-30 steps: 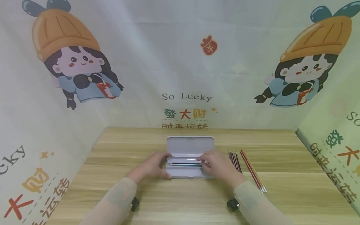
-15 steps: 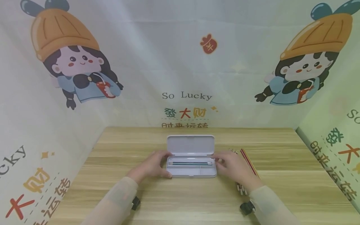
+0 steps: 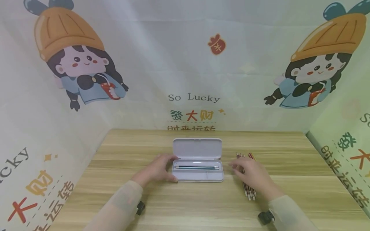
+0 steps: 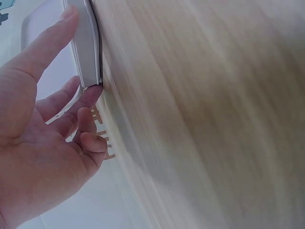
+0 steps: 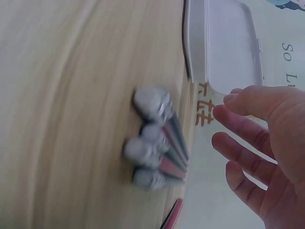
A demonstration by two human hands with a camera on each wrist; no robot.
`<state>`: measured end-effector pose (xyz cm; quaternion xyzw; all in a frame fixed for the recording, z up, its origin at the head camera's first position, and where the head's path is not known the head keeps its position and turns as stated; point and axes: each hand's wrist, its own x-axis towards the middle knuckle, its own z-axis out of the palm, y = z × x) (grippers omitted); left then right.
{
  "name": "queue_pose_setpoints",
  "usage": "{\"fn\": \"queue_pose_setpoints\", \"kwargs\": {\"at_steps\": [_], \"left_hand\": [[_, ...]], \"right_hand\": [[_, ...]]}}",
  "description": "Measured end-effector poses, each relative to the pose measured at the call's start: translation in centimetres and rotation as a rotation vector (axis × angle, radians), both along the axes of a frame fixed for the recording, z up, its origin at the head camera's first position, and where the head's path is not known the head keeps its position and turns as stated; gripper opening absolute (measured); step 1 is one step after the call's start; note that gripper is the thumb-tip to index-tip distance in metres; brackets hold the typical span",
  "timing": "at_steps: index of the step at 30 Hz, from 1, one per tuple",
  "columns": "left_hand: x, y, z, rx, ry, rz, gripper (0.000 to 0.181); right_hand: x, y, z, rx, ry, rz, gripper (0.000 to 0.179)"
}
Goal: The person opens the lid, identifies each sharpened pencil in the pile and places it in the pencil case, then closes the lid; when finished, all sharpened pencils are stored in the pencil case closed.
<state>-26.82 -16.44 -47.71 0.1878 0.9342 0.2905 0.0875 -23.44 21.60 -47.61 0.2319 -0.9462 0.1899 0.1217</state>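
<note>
An open white pencil case (image 3: 185, 177) sits mid-table, its lid (image 3: 197, 148) raised at the back. Blue-striped pencils (image 3: 196, 167) lie in its rear compartment. My left hand (image 3: 158, 168) holds the case's left end, thumb at the front corner and fingers at the back; the left wrist view shows the thumb on the case's edge (image 4: 88, 52). To the right of the case, my right hand (image 3: 251, 173) hovers over a bundle of pencils (image 3: 249, 192), fingers loosely bent with nothing between them. Those pencils' eraser ends show in the right wrist view, below the fingers (image 5: 243, 124).
A red pencil (image 3: 251, 156) lies just right of the bundle, mostly hidden by my right hand. The wooden table (image 3: 185, 205) is bordered by a printed cloth backdrop (image 3: 162, 64) at the back and both sides.
My right hand has moved from inside the case out to the right, over the loose pencils, and its fingers have come off the case. The left hand stays at the case's left end.
</note>
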Motion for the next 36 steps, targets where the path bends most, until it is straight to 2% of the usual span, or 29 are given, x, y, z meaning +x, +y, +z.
{"fn": "queue_pose_setpoints", "kwargs": {"at_steps": [8,16,23,36], "left_hand": [[0.1,0.0,0.0,-0.007,-0.002,0.006,0.087],[0.0,-0.1,-0.2,-0.011,0.002,-0.005,0.088],[0.0,0.0,0.0,0.000,0.007,-0.007,0.086],[-0.1,-0.1,0.0,-0.002,0.010,-0.012,0.088]], "right_hand": [[0.6,1.8,0.2,0.017,-0.050,-0.055,0.024],[1.0,3.2,0.5,0.022,-0.172,-0.147,0.028],[0.6,3.8,0.4,0.079,-0.156,-0.136,0.026],[0.4,4.4,0.2,0.119,-0.178,-0.151,0.026]]}}
